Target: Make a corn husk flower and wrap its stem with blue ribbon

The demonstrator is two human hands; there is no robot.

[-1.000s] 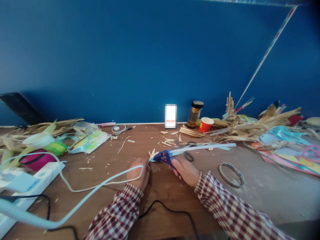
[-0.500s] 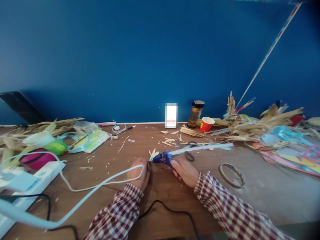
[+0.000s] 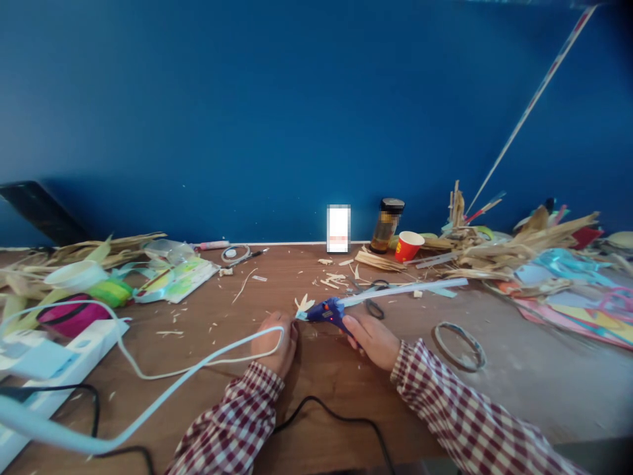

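Note:
My right hand is wrapped round the handle of a blue hot glue gun. A long clear glue stick juts from its rear, and a small red light shows on its side. The nozzle points left at a small pale flower-like piece of husk strips. My left hand is closed at the base of that piece, its fingertips mostly hidden from view. Behind the glue gun lies a pair of scissors, partly covered by the glue stick.
A white power strip and a looping white cable lie at left. A black cord runs between my forearms. Rear right hold a red paper cup, a dark-lidded bottle and piled husks. A ring lies at right.
My right hand has drawn the glue gun slightly to the right, away from my left hand. The pale piece and my left hand stay almost where they were.

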